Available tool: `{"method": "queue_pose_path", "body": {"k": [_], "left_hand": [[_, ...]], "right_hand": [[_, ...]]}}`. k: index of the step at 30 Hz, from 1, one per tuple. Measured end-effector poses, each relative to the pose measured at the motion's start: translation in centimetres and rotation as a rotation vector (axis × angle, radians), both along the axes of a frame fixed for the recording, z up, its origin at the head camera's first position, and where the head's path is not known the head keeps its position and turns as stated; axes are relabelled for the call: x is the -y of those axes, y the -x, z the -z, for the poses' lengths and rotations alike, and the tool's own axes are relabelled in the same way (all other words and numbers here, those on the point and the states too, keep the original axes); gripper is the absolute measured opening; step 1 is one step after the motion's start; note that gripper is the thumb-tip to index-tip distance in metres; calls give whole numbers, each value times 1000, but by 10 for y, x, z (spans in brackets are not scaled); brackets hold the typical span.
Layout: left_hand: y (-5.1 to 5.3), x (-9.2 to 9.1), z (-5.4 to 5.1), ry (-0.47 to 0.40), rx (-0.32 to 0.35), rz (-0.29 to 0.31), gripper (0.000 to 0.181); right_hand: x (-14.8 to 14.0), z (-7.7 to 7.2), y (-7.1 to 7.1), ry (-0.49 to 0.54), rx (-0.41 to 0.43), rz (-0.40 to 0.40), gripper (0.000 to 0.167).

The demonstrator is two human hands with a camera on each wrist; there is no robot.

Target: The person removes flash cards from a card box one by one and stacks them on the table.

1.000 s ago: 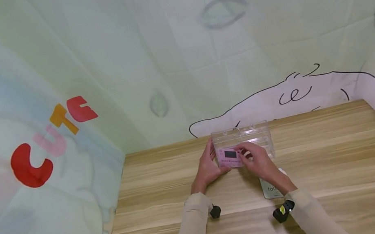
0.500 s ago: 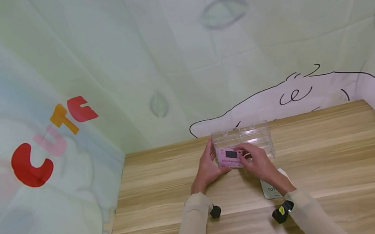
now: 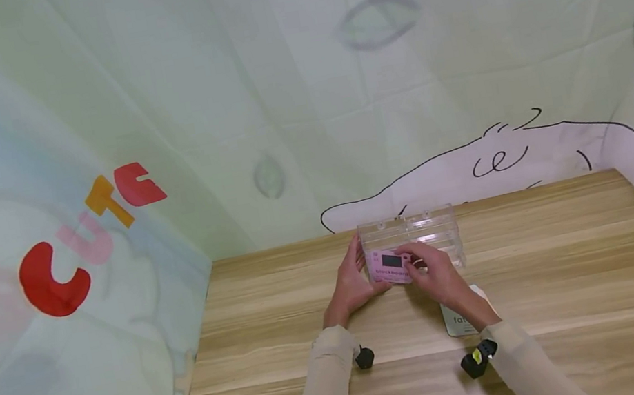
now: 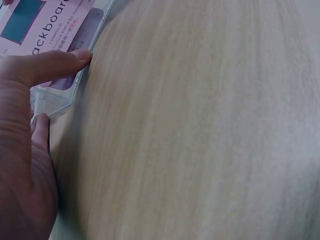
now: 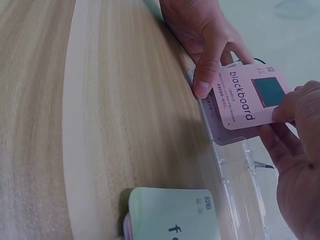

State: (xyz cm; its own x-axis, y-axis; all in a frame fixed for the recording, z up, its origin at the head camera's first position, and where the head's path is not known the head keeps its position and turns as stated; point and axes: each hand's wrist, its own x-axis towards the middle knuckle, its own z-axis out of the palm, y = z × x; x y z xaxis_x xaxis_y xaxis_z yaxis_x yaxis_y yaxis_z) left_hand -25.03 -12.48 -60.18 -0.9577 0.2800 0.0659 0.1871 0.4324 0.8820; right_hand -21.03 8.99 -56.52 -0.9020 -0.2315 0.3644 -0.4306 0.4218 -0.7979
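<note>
A clear plastic box with compartments (image 3: pixel 382 233) lies near the back of the table. My left hand (image 3: pixel 352 288) grips its left end, thumb along the front edge and fingers round the side. My right hand (image 3: pixel 435 272) pinches the right end of a pink flashcard (image 5: pixel 242 100) between thumb and fingers. The card reads "blackboard" and bears a dark rectangle picture. It lies over another pinkish card (image 5: pixel 222 135) at the box's left compartment. In the left wrist view, the left thumb (image 4: pixel 55 65) rests over the box's edge beside the cards.
A pale green flashcard (image 5: pixel 170 212) lies on the table under my right forearm, with something lilac below its edge. The wood-grain table (image 3: pixel 586 264) meets a printed cloth backdrop (image 3: pixel 276 106) behind the box. Each wrist wears a small black camera (image 3: pixel 474 363).
The pink flashcard has shifted very slightly to the right in my right hand's pinch. Both hands and the box stay nearly where they were.
</note>
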Motion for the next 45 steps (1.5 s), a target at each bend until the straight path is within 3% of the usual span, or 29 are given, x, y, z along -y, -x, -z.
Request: {"method": "queue_pose_path", "body": {"k": [6, 15, 31, 45], "left_hand": [[0, -1, 0, 3, -4, -1, 132], [1, -1, 0, -35, -1, 2, 134], [-1, 0, -2, -5, 10, 6, 131], [-1, -1, -2, -18, 4, 8, 131]], "right_hand": [[-4, -2, 1, -3, -40, -3, 33], [-12, -9, 0, -31, -12, 13, 35], [-35, -16, -4, -46, -43, 19, 32], [-63, -12, -11, -65, -48, 47, 35]]}}
